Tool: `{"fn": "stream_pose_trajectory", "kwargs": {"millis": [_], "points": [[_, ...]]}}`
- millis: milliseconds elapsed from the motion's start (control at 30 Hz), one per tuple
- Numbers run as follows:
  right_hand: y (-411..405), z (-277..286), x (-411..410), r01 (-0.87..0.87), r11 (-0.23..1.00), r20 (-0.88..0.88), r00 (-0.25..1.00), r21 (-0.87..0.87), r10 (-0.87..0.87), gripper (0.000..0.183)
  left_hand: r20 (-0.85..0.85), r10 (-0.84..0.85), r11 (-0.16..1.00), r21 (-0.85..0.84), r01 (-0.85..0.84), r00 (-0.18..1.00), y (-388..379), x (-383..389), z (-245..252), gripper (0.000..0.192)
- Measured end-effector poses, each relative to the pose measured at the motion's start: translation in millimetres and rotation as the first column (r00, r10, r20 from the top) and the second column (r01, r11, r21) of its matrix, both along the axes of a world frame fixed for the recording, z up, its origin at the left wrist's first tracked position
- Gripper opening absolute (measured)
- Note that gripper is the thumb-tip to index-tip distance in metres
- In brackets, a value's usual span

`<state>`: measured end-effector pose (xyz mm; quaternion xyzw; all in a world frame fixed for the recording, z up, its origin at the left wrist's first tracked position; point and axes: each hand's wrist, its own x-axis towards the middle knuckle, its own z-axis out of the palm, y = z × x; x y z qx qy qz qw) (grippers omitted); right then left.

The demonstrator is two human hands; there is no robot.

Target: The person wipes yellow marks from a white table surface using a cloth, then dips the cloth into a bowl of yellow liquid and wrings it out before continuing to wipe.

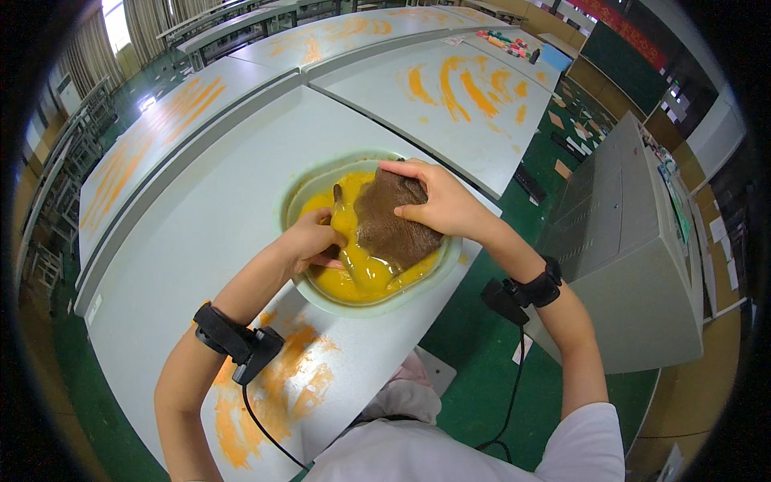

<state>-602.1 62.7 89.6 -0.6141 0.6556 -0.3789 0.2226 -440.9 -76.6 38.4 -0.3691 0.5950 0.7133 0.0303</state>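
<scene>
A pale green plastic basin (355, 310) stands on the white table (199, 181), holding thick yellow-orange liquid (343, 286). Over it a wet brown cloth (391, 223) is spread, its left part coated in the liquid. My right hand (437, 202) grips the cloth's upper right, thumb lying on top and fingers over the far edge. Low at the basin's left side, my left hand (313, 241) has its thumb and fingers around the coated left part of the cloth. Its fingertips are partly hidden by cloth and liquid.
Orange smears (277, 385) mark the near tabletop, and more streak the adjoining tables. A grey metal cabinet (620, 259) stands at right. Colourful small items (506, 43) and a blue container (554, 57) sit far right. Black wrist straps (223, 331) trail cables. Litter lies on the green floor.
</scene>
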Motion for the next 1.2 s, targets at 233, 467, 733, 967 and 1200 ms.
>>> {"fn": "stream_pose_trajectory", "kwargs": {"millis": [233,467,733,967,1200], "points": [[0.3,19.1,8.0,-0.009,0.997,0.075,0.997,-0.077,0.015,0.055,-0.076,-0.041,0.953,0.295,0.062,0.996,-16.1,0.6,-11.7,0.032],[5.3,12.2,-4.1,0.072,0.997,0.038,0.997,-0.003,-0.072,0.056,-0.118,0.008,0.983,0.184,0.014,0.993,-3.1,4.6,6.0,0.027],[7.4,-10.3,-5.9,0.015,0.997,-0.047,0.999,0.077,-0.011,0.054,-0.259,0.089,0.983,0.176,-0.043,0.962,-3.0,14.7,0.8,0.033],[6.2,-10.8,-2.4,0.024,1.000,-0.012,1.000,0.012,-0.024,0.050,-0.133,0.039,0.991,0.134,-0.021,0.990,0.0,10.5,2.4,0.034],[3.7,1.9,-1.6,-0.005,0.999,-0.111,0.994,-0.039,0.001,0.050,-0.053,0.044,0.993,0.108,-0.038,0.998,-12.2,4.9,-13.9,0.027]]}}
